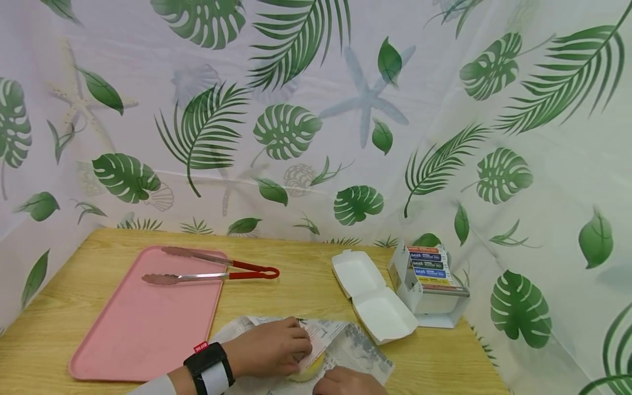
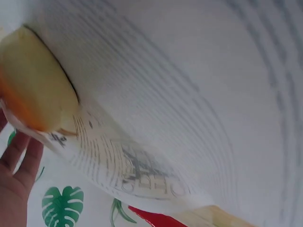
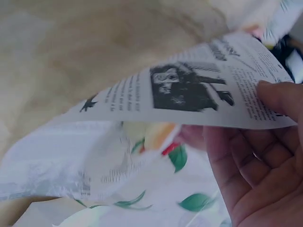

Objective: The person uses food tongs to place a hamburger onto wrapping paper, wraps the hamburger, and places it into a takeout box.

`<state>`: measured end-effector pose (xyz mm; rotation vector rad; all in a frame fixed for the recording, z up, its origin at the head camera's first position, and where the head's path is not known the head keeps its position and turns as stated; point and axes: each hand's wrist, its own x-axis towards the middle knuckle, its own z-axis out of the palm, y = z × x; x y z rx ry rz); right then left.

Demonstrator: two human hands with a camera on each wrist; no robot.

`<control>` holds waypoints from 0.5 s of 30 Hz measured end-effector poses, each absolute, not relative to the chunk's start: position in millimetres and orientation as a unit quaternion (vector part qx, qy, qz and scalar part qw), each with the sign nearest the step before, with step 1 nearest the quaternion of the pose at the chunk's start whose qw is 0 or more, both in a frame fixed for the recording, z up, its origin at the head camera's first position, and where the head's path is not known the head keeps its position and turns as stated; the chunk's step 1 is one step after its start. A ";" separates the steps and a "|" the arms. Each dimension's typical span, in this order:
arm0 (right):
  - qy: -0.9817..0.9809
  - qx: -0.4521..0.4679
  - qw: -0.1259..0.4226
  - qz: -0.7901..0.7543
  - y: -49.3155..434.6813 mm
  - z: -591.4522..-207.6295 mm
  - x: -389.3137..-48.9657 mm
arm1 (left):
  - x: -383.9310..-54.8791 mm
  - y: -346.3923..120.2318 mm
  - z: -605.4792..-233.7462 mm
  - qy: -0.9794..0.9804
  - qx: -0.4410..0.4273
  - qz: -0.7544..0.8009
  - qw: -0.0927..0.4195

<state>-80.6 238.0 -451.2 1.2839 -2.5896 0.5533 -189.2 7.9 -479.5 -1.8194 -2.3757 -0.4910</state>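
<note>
A yellowish bun [image 1: 307, 374], browned on one side in the left wrist view, lies on a sheet of newsprint wrapping paper [image 1: 353, 351]. My left hand [image 1: 276, 346] bends its fingers over the paper's raised edge beside the bun. Seen from the left wrist, the fingers [image 2: 21, 158] are against the outside of the paper, close to the bun [image 2: 40, 82]. My right hand [image 1: 349, 382], partly cut off by the head view's lower edge, pinches another edge of the paper [image 3: 189, 94], thumb on top and fingers underneath.
A pink tray [image 1: 143, 329] lies at the left, with red-handled tongs [image 1: 202, 276] across its far end. An opened white clamshell box [image 1: 382, 307] is at the right, beside a white holder [image 1: 429, 291] of colourful small boxes. A leaf-print curtain [image 1: 306, 192] closes off the back.
</note>
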 end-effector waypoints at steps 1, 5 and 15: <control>-0.889 0.417 0.067 0.177 237.6 -442.1 -86.9 | -190.8 5.7 -478.4 -0.779 -0.603 -0.163 0.049; -0.924 0.321 -0.021 0.207 236.0 -421.2 -110.2 | -196.7 -2.8 -475.4 -0.785 -0.596 -0.167 0.004; -0.940 0.242 -0.011 0.240 231.9 -434.3 -164.9 | -214.1 -18.1 -484.5 -0.762 -0.479 -0.387 -0.199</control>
